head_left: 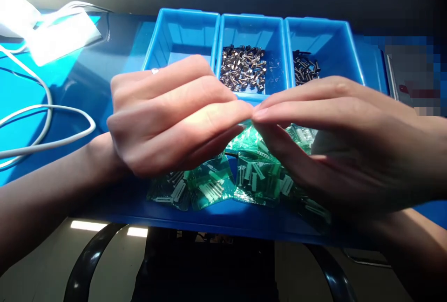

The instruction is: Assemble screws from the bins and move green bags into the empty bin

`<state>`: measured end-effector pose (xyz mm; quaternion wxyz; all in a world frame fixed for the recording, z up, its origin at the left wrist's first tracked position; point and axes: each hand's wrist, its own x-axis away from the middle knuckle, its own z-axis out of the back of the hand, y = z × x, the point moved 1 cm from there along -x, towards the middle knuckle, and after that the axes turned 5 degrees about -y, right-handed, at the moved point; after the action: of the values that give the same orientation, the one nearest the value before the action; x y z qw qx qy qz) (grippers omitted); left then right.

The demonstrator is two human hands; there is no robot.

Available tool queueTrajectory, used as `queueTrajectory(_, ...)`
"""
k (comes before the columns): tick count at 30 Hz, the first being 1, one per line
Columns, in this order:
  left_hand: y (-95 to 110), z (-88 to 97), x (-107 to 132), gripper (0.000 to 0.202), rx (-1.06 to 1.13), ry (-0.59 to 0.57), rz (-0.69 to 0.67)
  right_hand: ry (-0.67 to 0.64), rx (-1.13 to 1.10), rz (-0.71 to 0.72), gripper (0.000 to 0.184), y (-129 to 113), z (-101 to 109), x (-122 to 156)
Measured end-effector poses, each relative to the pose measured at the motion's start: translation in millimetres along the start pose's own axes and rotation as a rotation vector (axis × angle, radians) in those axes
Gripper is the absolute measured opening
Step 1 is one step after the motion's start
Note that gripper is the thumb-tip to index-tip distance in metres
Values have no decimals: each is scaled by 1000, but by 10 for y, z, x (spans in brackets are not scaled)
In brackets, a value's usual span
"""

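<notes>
My left hand (167,120) and my right hand (342,139) meet fingertip to fingertip in front of the bins. The fingers of each are pressed together in a pinch. Whatever lies between them, if anything, is hidden behind the fingers. Beneath both hands are several clear green packets (258,178) with screws and pale wall plugs inside, partly covered by my hands. Just behind my fingertips stands a blue bin of silver hex-head screws (244,66). To its right, another blue bin holds black screws (305,69).
A third blue bin (186,15) stands at the left of the row. White cables (49,101) loop over the blue table (115,78) on the left, near a sunlit white object (64,36). Below the table's front edge are dark curved armrests (89,255).
</notes>
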<state>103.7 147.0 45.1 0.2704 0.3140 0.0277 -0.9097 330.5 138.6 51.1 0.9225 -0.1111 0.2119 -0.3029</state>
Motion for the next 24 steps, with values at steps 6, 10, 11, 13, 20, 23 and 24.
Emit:
queueTrajectory(6, 27, 13, 39, 26, -145, -131, -51, -100, -180, -86, 15, 38, 48, -73)
queueTrajectory(10, -17, 29, 63, 32, -173, -105, -108, 63, -145, -222, 13, -72, 4, -112)
queueTrajectory(11, -20, 35, 68, 32, -177, -100, -120, -48, -195, -175, 14, -94, -23, -110)
queueTrajectory(13, -16, 44, 76, 33, -178, -108, -100, -6, -236, -166, 14, -127, -63, -80)
queueTrajectory(20, 19, 35, 71, 31, -171, -56, -173, 401, -357, -183, 29, -224, -227, -5)
queueTrajectory(23, 21, 18, 48, 23, -166, -51, -128, 433, -375, -152, 30, -206, -227, -24)
queueTrajectory(24, 25, 15, 42, 23, -164, -51, -126, 422, -366, -162, 31, -198, -223, -26)
